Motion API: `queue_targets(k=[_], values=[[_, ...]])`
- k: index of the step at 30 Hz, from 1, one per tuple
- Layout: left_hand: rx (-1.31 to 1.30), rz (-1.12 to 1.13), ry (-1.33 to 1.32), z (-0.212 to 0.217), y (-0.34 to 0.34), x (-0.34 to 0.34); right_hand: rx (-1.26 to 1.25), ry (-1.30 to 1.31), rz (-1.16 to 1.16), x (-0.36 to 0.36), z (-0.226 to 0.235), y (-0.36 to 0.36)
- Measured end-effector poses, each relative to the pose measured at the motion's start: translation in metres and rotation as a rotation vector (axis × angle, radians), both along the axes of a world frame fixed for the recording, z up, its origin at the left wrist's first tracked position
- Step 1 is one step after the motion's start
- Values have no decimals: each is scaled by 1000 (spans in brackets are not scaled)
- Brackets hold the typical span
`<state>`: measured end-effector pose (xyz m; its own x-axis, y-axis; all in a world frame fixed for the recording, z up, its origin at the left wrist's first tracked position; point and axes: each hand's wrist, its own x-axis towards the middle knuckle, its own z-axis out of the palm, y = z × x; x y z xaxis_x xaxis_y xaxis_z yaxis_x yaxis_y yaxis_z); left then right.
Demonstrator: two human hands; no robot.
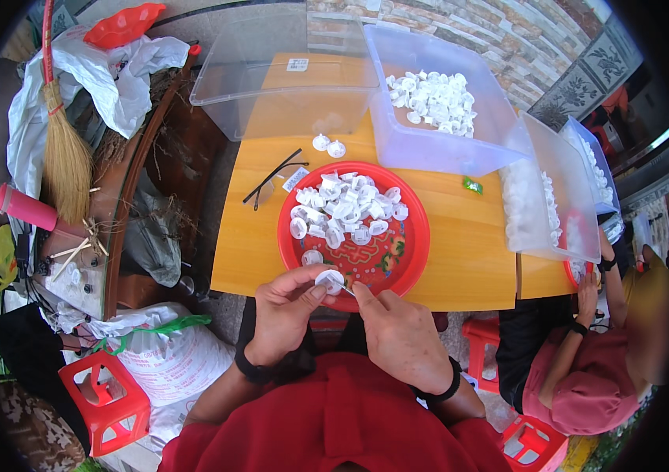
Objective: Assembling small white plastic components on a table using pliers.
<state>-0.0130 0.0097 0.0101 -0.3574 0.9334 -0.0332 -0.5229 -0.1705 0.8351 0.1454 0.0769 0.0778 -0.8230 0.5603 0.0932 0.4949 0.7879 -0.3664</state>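
Note:
Over the near rim of a round red tray (419, 236), my left hand (281, 315) pinches a small white plastic part (329, 278) with a round face between thumb and fingers. My right hand (407, 340) is closed on a thin, metal-looking tool (348, 290), mostly hidden by the fingers. Its tip meets the white part's right side; whether it goes inside, I cannot make out. A heap of similar white parts (346, 203) fills the tray's far half. One loose white part (312, 257) lies in the tray just beyond my left hand.
Beyond the tray stand an empty clear bin (283, 110) and a bluish bin (444, 149) holding white parts. Eyeglasses (275, 177), two white parts (329, 145) and a green packet (472, 186) lie on the wooden table (476, 252). A co-worker (586, 377) sits at right.

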Motion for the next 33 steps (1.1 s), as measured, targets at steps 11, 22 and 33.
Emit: queue_targets(k=[11,22,33], values=[[-73,42,212,-9,0,4,345,-319,173,-13,9,-4],[-24,47,85,-2,6,-3,-251,243,-58,-4,-22,2],[29,113,81,-1,7,9,-316,393,-68,-5,-39,-10]])
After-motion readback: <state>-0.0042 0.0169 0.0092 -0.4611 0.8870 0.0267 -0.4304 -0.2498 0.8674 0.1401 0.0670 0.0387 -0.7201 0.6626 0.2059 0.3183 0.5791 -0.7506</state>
